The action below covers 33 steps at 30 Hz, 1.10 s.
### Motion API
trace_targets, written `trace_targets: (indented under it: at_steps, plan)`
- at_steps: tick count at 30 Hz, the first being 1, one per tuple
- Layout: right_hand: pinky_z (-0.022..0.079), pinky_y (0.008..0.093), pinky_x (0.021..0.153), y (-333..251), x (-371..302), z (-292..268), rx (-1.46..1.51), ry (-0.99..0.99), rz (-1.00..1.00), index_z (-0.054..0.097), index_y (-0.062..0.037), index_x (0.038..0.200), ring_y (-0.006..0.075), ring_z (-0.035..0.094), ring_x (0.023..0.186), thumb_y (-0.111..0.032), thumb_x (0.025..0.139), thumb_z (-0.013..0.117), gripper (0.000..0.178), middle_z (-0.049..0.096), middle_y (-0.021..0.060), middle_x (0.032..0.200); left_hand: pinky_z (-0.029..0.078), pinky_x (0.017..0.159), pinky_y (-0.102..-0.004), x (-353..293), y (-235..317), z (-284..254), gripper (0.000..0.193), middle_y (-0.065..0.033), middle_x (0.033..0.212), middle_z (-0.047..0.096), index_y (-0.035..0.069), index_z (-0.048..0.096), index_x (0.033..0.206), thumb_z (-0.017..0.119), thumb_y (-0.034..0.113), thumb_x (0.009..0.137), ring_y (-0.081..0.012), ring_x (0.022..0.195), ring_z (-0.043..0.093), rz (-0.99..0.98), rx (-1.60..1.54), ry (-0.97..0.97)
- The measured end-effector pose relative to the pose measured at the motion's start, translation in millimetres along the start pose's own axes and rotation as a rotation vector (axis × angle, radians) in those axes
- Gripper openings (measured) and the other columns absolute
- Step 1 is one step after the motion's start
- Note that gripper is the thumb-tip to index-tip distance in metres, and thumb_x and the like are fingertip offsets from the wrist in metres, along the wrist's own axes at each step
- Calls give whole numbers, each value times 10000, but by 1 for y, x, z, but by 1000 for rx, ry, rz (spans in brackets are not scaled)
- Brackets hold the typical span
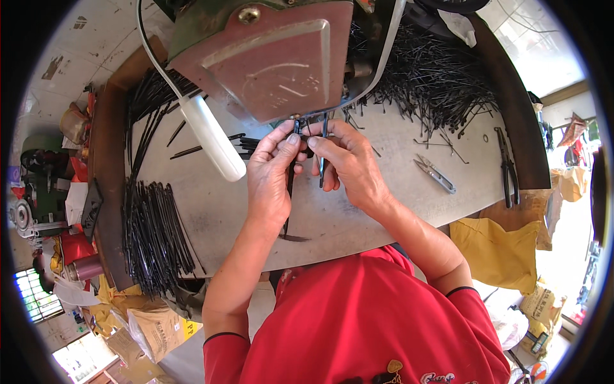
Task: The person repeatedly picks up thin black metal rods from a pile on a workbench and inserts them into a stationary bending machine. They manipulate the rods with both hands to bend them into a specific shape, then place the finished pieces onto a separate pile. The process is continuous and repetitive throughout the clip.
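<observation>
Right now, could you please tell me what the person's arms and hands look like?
The left hand and right hand are ungloved, and no watch shows. Red short sleeves with thin dark trim leave the forearms uncovered.

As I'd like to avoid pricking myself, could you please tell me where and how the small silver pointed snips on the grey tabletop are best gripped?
The small silver pointed snips are probably best gripped by the rounded handle end, coming from the near right: they lie flat on the grey tabletop, blade tips facing away and leftward, so that end looks safest.
</observation>
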State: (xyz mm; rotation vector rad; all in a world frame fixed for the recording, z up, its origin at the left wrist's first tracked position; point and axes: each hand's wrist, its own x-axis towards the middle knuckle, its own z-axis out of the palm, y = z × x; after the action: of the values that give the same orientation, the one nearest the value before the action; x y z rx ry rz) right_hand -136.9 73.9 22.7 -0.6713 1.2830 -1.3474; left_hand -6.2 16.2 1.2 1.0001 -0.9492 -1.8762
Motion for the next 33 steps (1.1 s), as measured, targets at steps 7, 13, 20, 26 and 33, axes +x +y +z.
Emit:
trace_targets:
  at_steps: [7, 13, 20, 26, 33]
  plan:
    - [340, 217, 352, 3, 1, 0, 27, -5, -8, 566, 23, 1059, 82, 480, 393, -163, 901, 542, 246, 585, 62, 642, 443, 613, -195, 0, -3, 0, 332, -38, 905, 630, -5, 543, 1216, 613, 105, 911, -74, 742, 561, 15, -18, 10]
    - [339, 215, 354, 1, -1, 1, 5, 10, -30, 575, 25, 1065, 77, 474, 393, -165, 901, 543, 252, 579, 58, 639, 443, 623, -192, 0, -7, 0, 334, -35, 901, 630, -2, 540, 1224, 609, 97, 912, -69, 737, 556, 18, -45, 17]
    - [343, 214, 358, 4, 1, 1, 10, 14, -21, 576, 34, 1052, 76, 474, 396, -163, 902, 542, 250, 585, 59, 644, 440, 622, -193, -1, -6, 2, 333, -35, 888, 627, -4, 537, 1230, 599, 92, 916, -65, 715, 543, 3, -54, 15]
    - [358, 210, 368, 3, 1, 5, 4, 14, -33, 574, 39, 1040, 75, 482, 418, -155, 905, 536, 239, 584, 58, 650, 438, 603, -197, -2, -7, 4, 357, -49, 880, 622, -32, 502, 1255, 578, 82, 925, -69, 679, 527, 29, -48, 6]
    - [377, 217, 372, 3, 0, 5, -31, 23, -67, 577, 42, 1038, 78, 494, 440, -149, 905, 530, 238, 588, 64, 655, 468, 594, -219, -2, -7, 6, 373, -67, 886, 617, -55, 474, 1269, 567, 56, 926, -85, 673, 533, 35, -75, 16]
